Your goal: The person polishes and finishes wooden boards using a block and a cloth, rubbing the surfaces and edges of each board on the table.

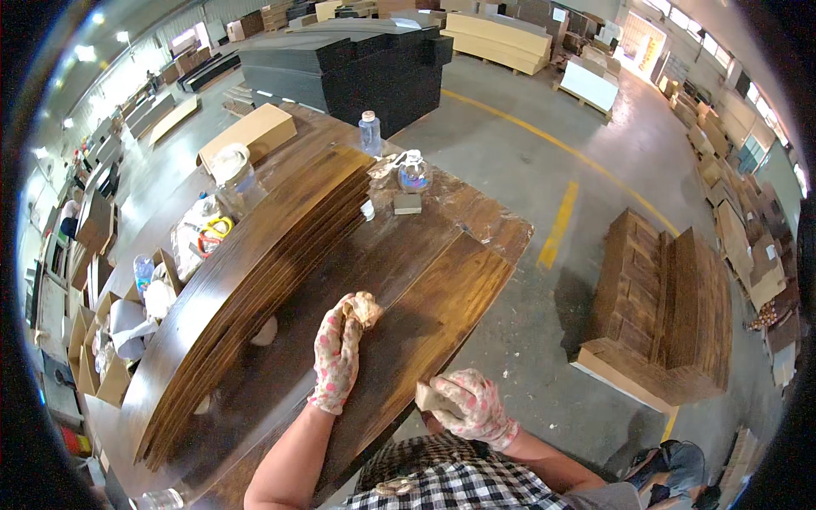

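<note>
A dark brown wood-grain board [450,297] lies along the near right edge of the worktable. My left hand [337,361], in a white glove with pink dots, is closed on a crumpled beige rag [365,309] over the brown surface. My right hand [476,410], gloved the same way, is just off the board's near edge. Its fingers are wrapped round a small pale block [432,398], partly hidden by the glove. Left of my left hand stands a tall stack of brown boards [246,246].
Past the stack are a clear bottle [369,134], a jar [413,172] and a small grey block [408,204]. Scissors [214,235] and open cartons [102,365] sit to the left. Brown panels [663,314] stand on the floor at right; black panels [365,76] are piled behind.
</note>
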`<state>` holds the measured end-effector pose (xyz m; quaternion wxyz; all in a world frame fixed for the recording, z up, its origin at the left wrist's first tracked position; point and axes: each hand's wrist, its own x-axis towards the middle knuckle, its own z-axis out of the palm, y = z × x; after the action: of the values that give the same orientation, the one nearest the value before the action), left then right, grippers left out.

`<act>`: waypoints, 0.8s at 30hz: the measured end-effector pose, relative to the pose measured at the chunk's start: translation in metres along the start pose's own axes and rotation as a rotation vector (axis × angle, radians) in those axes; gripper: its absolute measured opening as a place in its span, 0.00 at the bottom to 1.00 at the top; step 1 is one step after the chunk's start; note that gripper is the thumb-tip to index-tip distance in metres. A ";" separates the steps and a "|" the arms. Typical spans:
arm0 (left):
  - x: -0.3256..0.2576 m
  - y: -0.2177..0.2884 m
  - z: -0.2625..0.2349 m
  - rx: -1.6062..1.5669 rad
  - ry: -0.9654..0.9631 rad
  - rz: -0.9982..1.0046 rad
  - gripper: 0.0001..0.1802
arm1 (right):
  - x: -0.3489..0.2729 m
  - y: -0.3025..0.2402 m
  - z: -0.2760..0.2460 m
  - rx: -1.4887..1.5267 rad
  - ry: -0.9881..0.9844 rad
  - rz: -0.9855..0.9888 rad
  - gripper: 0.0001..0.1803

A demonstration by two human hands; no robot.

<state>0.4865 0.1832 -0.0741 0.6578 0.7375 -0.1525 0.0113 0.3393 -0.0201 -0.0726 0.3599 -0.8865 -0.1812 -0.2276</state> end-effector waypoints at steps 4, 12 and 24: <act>-0.016 0.020 -0.015 -0.128 0.017 -0.016 0.22 | 0.037 0.036 -0.018 -0.483 0.315 0.004 0.26; -0.122 0.049 -0.146 -0.148 0.249 -0.178 0.22 | -0.028 -0.052 0.053 -0.106 0.060 0.040 0.27; -0.251 0.041 -0.251 0.887 0.302 0.015 0.20 | -0.026 -0.106 0.079 -0.277 0.133 0.082 0.27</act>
<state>0.2838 0.4763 -0.0549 0.2938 0.9364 -0.0409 0.1876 0.2873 0.1040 -0.0778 0.2541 -0.9173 -0.0876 -0.2939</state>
